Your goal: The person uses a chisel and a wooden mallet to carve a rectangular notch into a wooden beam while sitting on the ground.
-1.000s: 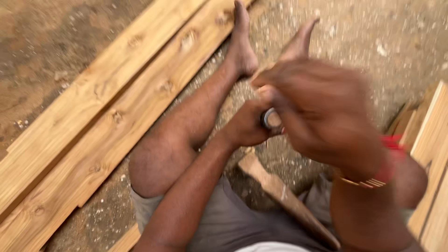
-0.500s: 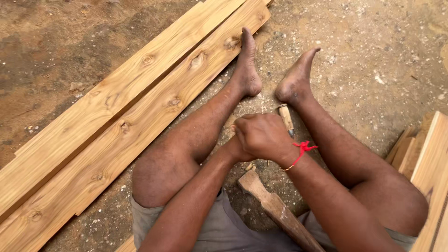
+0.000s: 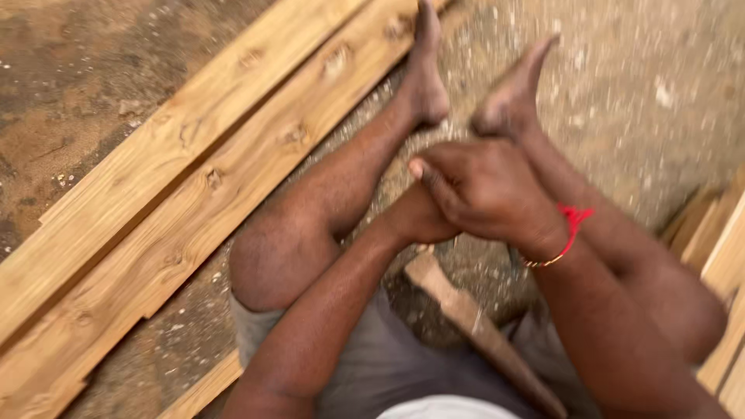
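Observation:
I sit on the ground with both bare legs stretched out and my feet (image 3: 466, 101) close together. My hands meet between my knees. My right hand (image 3: 485, 190), with a red thread and a thin bangle at the wrist (image 3: 563, 237), lies curled over my left hand (image 3: 419, 219). The left hand is mostly covered. Whatever sits inside the two hands is hidden, and the picture is blurred by motion. A rough piece of wood (image 3: 466, 318) lies on the ground under my legs, slanting toward my right thigh.
Two long light planks (image 3: 194, 202) with knots lie side by side on the dirt to my left, running diagonally. More plank ends (image 3: 725, 256) are stacked at the right edge. The ground (image 3: 660, 85) is sandy with wood chips.
My right hand came down from a raised position onto the left hand. A small tool with a metal ring, seen between the hands a second ago, no longer shows.

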Available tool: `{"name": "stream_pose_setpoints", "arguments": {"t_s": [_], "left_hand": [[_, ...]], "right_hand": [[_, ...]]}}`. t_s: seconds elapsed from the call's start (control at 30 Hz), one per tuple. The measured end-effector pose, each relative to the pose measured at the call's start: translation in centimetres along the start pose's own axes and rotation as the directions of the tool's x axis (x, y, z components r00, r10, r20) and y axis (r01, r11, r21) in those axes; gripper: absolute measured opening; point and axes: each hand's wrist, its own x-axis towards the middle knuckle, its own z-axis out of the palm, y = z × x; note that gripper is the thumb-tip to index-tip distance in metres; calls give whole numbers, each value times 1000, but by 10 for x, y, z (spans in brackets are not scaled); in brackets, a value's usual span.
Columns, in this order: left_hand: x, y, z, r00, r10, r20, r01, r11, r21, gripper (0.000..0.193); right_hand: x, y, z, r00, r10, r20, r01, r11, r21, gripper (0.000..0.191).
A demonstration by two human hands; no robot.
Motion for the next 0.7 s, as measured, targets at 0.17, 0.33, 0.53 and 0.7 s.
{"name": "stream_pose_setpoints", "arguments": {"t_s": [0.17, 0.33, 0.53, 0.7], "left_hand": [[-8, 2, -4, 813, 543, -213, -535, 839, 99, 49], [-8, 10, -7, 938, 312, -151, -315, 949, 3, 51], [-14, 15, -9, 813, 530, -241, -505, 848, 163, 54], [-26, 20, -9, 920, 337, -200, -356, 932, -65, 57]], "right_hand": [[4, -8, 16, 993, -114, 31, 116, 989, -97, 22], [-7, -10, 13, 981, -162, -110, 165, 986, 18, 23], [7, -30, -6, 980, -103, 170, 129, 980, -150, 21], [-24, -26, -44, 959, -197, -201, 217, 973, 83, 24]]}}
